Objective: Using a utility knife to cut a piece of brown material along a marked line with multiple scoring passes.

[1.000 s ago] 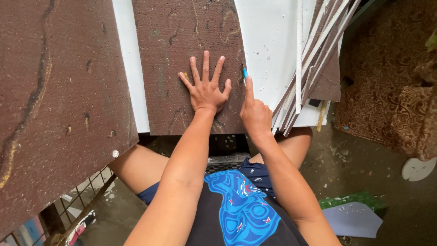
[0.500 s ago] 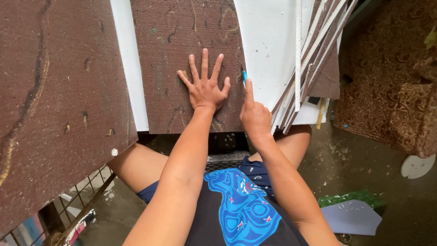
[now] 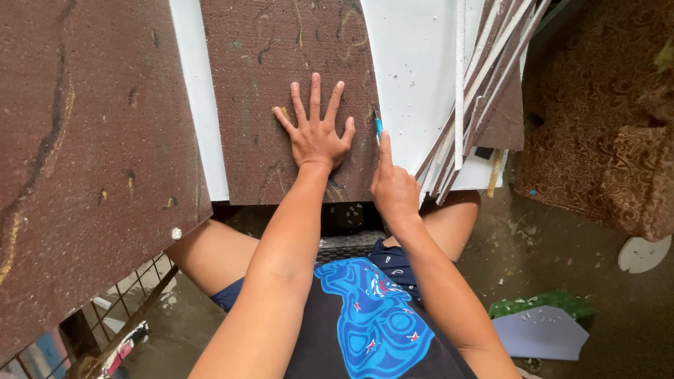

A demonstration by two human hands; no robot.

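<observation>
While the brown board lies flat under the spread, open left hand, the right hand just beside it grips a blue cutter at the board's right edge; white sheets and stacked strips lie beyond the right hand

A patterned brown cushion sits right, above green-and-grey scrap sheet and a wire rack.

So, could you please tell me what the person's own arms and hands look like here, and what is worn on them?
Both arms are bare along all that shows, with no sleeves visible. The left hand and right hand wear no gloves; no rings, watch or bracelets are visible. A black top with a blue printed design covers the torso.
</observation>
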